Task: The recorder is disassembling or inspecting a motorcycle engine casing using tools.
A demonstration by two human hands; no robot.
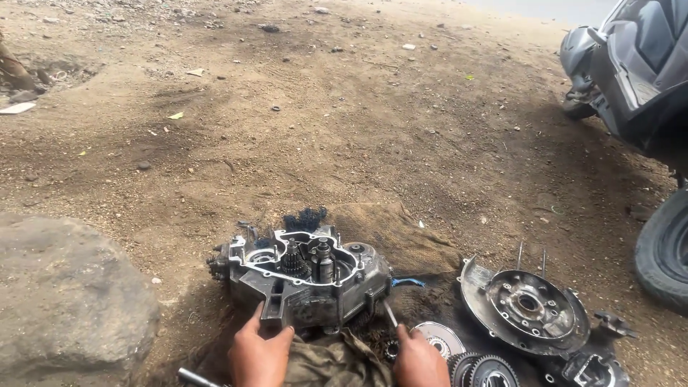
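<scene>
Gripping the near edge of an opened engine crankcase on the dirt at six o'clock, the left hand presses against its casing while the right hand pinches what appears to be a slim metal tool; a clutch cover lies at four o'clock.

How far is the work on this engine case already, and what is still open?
Done: the engine case lies opened on the dirt, its gears exposed. The round cover and loose gear wheels lie apart at the right.
In hand: the left hand grips the near edge of the case; the right hand holds a thin metal tool against its corner.
Left: the gears sit inside the case, and the removed parts lie separate.
</scene>
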